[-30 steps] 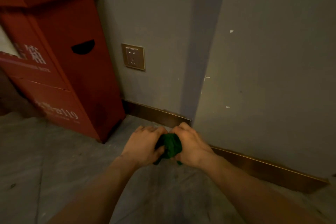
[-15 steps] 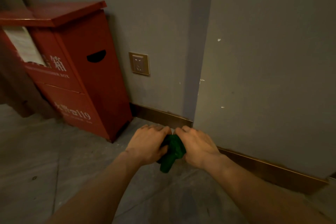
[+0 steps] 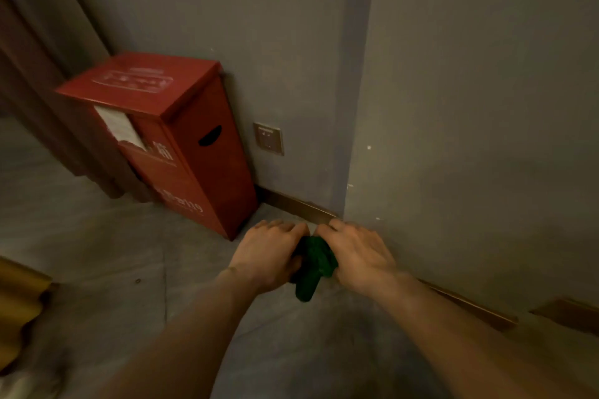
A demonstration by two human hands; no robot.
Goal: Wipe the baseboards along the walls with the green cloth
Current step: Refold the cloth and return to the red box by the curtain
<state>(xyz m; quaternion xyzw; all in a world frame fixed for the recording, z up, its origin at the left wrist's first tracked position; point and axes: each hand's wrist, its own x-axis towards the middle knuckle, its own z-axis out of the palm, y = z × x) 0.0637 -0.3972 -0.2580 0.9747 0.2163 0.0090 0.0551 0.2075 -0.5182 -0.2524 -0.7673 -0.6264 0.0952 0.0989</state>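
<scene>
A bunched green cloth (image 3: 313, 266) is held between both hands, one end hanging down toward the floor. My left hand (image 3: 267, 253) grips its left side and my right hand (image 3: 356, 253) grips its right side, both palms down. The hands hover just in front of a protruding wall corner. A brown metallic baseboard (image 3: 298, 206) runs along the recessed wall behind the hands, and another stretch of baseboard (image 3: 470, 304) follows the nearer wall to the right. The cloth is apart from both stretches.
A tall red box (image 3: 181, 146) with a dark handle slot stands against the recessed wall on the left. A wall socket (image 3: 268, 138) sits above the baseboard. A yellowish wavy object (image 3: 19, 308) is at the left edge. Grey floor (image 3: 113, 269) spreads below.
The view has pulled back and tilted, showing the red box's top and more floor. Both hands still hold the cloth in front of the corner; more of the cloth now hangs down.
</scene>
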